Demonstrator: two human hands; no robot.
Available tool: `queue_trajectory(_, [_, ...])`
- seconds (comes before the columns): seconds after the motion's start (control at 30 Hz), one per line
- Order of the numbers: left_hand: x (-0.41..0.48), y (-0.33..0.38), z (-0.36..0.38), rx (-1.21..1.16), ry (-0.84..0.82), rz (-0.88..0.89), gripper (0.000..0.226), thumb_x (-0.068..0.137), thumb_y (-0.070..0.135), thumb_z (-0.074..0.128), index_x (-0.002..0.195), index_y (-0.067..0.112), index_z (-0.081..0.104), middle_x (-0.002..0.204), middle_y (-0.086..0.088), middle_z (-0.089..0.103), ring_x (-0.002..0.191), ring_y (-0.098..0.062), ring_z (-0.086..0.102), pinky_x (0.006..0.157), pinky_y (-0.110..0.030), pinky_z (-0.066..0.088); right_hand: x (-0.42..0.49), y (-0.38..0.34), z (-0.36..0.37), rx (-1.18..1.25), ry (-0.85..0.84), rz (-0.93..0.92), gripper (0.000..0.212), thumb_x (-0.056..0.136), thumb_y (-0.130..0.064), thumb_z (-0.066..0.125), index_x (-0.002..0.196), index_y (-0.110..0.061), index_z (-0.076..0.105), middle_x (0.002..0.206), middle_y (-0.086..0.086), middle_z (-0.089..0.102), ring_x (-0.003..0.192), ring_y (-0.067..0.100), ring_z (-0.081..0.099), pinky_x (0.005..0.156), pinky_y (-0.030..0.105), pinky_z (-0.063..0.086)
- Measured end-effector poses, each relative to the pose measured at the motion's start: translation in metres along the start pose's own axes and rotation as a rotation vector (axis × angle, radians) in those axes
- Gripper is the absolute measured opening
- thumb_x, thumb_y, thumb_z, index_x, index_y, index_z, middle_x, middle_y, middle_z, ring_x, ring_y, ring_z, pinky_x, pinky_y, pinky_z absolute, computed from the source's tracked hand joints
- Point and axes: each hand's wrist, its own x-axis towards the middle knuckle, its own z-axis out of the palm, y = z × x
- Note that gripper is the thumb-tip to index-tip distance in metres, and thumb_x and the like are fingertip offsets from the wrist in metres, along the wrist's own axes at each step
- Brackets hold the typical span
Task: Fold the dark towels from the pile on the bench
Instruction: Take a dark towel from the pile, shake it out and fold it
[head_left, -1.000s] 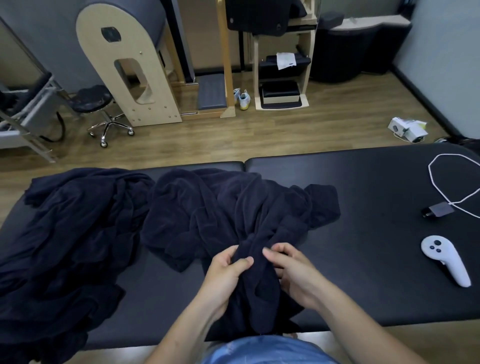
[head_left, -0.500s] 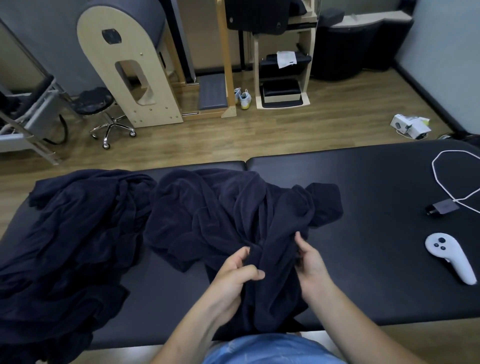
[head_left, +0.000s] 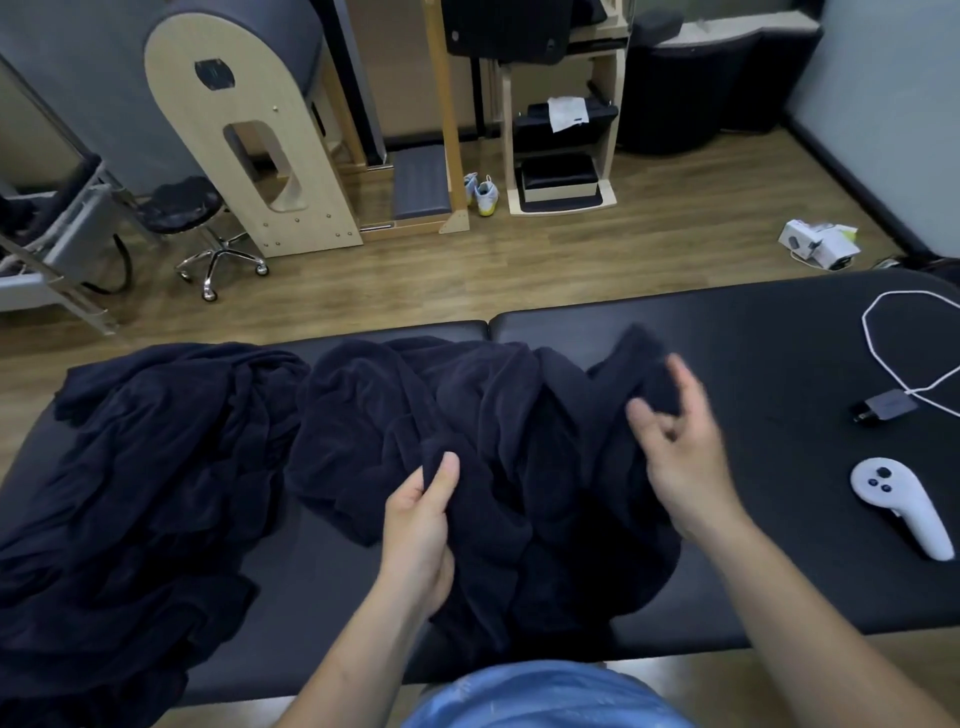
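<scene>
Rightward since a moment ago goes my right hand (head_left: 675, 441), out to the far corner of the towel (head_left: 498, 415). It is blurred, fingers curled, so whether it pinches cloth I cannot tell. My left hand (head_left: 421, 525) grips a fold of that one towel, which lies midway along the bench (head_left: 779, 519), hem over the near edge. One pile (head_left: 130, 467) lies left. One controller (head_left: 898, 504) and one charger (head_left: 885, 408) sit right—bare padding between.

Wood floor (head_left: 649, 249), swivel stool (head_left: 182, 205)
</scene>
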Motion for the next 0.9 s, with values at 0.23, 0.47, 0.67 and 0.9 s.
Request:
queue_trajectory(0.23, [-0.003, -0.007, 0.006, 0.136, -0.044, 0.078, 0.026, 0.091, 0.018, 0.069, 0.099, -0.006, 0.069, 0.105, -0.024, 0.072, 0.104, -0.041, 0.067, 0.099, -0.06, 0.05, 0.029, 0.008, -0.033, 0.275, 0.401, 0.246, 0.016, 0.095, -0.017, 0.064, 0.108, -0.011, 0.07, 0.092, 0.0, 0.07, 0.088, 0.016, 0.068, 0.071, 0.024, 0.055])
queue_trajectory(0.47, [-0.005, -0.009, 0.015, 0.24, -0.116, 0.128, 0.008, 0.093, 0.009, 0.067, 0.097, 0.008, 0.073, 0.084, -0.016, 0.07, 0.08, -0.026, 0.061, 0.079, -0.04, 0.05, -0.024, -0.022, 0.03, 0.864, -0.449, 0.719, 0.072, 0.027, -0.017, 0.097, 0.094, -0.002, 0.073, 0.079, 0.012, 0.071, 0.06, 0.019, 0.065, 0.053, 0.025, 0.053])
queue_trajectory(0.67, [-0.006, -0.013, 0.01, 0.393, -0.204, 0.036, 0.041, 0.092, -0.002, 0.061, 0.117, 0.029, 0.069, 0.07, -0.009, 0.06, 0.071, -0.024, 0.055, 0.066, -0.032, 0.047, -0.054, -0.006, 0.053, 0.332, -0.344, 0.41, 0.024, 0.082, -0.001, 0.073, 0.105, -0.008, 0.071, 0.103, 0.013, 0.074, 0.091, 0.015, 0.069, 0.078, 0.021, 0.055])
queue_trajectory(0.9, [-0.011, -0.013, 0.013, 0.406, -0.376, -0.065, 0.056, 0.079, 0.012, 0.068, 0.13, 0.034, 0.061, 0.09, -0.016, 0.07, 0.082, -0.029, 0.057, 0.07, -0.04, 0.041, -0.05, -0.021, 0.046, 0.579, -0.48, 0.318, 0.036, 0.076, 0.026, 0.053, 0.085, -0.007, 0.062, 0.085, 0.012, 0.066, 0.079, 0.02, 0.062, 0.072, 0.028, 0.052])
